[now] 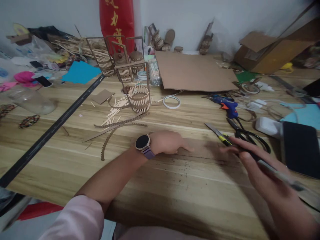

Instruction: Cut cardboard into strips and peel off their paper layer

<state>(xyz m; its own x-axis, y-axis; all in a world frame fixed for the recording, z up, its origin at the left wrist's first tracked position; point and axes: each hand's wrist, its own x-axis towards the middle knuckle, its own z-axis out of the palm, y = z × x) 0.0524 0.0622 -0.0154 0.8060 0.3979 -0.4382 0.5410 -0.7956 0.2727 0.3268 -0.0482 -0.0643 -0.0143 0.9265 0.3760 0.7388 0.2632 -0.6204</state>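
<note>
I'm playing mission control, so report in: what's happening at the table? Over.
Left hand resting on flat brown strip. Right hand gripping craft knife, blade out. Black-handled tool close beside the knife.

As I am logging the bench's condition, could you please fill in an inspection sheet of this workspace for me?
Surface: wood-grained table, dark crumbs scattered near the left hand.
Work pieces: flat brown strip under the left hand; slatted basket upright, loose sticks and notched strips nearby.
Clutter: tape ring, blue glue gun, black-handled scissors, dark-screened device.
Hands: left rests on the strip; right hand holds a utility knife, blade bare, pointing away from the person.
Cables: pale cable at right; dark cable at lower right, partly hidden.
Surroundings: red panel with gold characters behind; cardboard box at right rear.
</note>
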